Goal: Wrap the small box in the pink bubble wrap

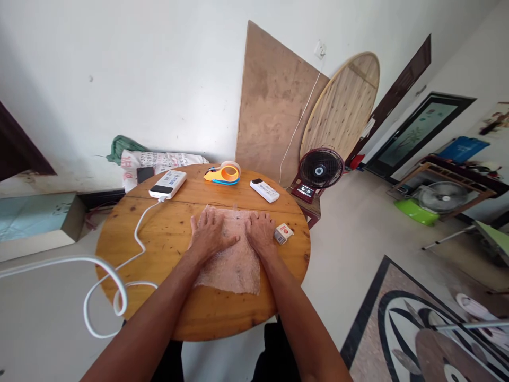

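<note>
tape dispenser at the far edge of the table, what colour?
Orange and blue tape dispenser, holding a roll of tan tape. Head view shows it, the only view.

A home, a plain living room by the look: round wooden table [167, 249] at centre with a white remote control [264, 190] and white power bank [167, 184]; dark red floor fan [320, 168] right of centre; patterned tile floor [417, 323] at lower right; stuffed printed sack [159, 162] against the white wall, upper left.
</note>
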The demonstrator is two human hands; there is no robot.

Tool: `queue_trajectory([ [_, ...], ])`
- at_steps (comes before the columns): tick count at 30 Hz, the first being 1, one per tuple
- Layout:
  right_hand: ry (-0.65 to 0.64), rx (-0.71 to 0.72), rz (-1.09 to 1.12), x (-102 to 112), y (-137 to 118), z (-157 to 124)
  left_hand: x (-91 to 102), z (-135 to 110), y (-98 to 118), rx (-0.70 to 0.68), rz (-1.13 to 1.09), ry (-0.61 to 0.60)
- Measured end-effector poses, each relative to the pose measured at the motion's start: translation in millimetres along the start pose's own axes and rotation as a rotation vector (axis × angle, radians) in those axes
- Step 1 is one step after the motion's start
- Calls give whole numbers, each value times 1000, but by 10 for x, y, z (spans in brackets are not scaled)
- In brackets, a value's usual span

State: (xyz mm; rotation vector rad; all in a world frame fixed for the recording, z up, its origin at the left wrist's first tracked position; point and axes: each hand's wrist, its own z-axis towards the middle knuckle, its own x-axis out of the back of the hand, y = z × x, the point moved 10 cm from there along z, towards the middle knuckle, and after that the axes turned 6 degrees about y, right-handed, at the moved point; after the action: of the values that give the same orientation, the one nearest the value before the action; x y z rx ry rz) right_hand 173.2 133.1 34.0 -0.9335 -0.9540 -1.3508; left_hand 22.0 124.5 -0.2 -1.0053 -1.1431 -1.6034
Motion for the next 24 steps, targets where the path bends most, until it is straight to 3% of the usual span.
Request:
queue_trajectory([
  [5,42,-37,-5,26,37,-11,13,6,-7,14,7,-21],
  [9,52,-36,3,30,41,-11,242,-116,92,-9,-34,-21],
  [14,6,-41,14,-8,43,-12,426,-580,592,-331,-97,-83],
  [18,41,-34,8,-14,41,-1,281,-859,678,-349,-88,-131],
  [24,108,-56,3,19,59,-5,205,-917,673,-344,-125,-105],
])
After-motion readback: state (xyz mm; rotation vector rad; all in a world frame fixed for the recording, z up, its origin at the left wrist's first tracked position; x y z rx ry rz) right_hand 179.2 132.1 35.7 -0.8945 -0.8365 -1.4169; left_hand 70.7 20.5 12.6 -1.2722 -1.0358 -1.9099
